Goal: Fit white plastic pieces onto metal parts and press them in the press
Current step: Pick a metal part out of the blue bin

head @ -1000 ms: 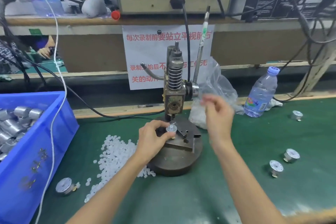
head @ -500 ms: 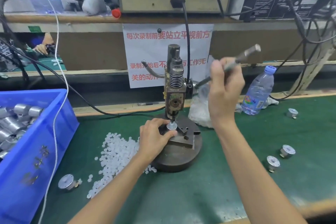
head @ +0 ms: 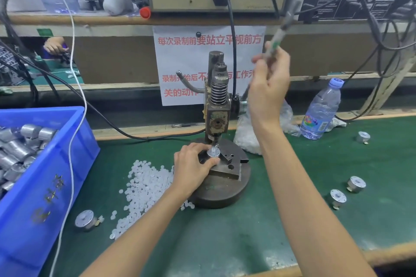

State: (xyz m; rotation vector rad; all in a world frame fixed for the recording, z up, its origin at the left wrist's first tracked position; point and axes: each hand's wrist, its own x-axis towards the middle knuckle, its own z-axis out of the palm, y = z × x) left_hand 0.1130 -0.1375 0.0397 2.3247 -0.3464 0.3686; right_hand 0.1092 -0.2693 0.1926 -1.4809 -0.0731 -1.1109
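**One part under the ram, four loose on the mat**

Your left hand (head: 193,164) pinches the one metal part (head: 212,153) between thumb and fingertips. It holds the part upright on the fixture of the press (head: 217,105), directly under the ram tip. One white plastic piece (head: 213,149) sits on top of it.

Your right hand (head: 269,83) is raised beside the press column, fingers curled round the press lever (head: 286,22), which slants up to the right. The grip is blurred.

The press stands mid-way along the green mat (head: 225,243), towards its far edge. One heap of white pieces (head: 146,184) lies against the left of its base.

Four more metal parts lie loose:
- One loose part (head: 84,220) lies towards the near left corner, beside the blue bin (head: 33,186).
- Another part (head: 338,197) and its neighbour (head: 356,184) lie near the right edge.
- A fourth part (head: 363,137) lies towards the far right corner.

The bin holds many more, too heaped to count. One water bottle (head: 322,110) and one clear bag (head: 245,141) of white pieces stand at the far edge.
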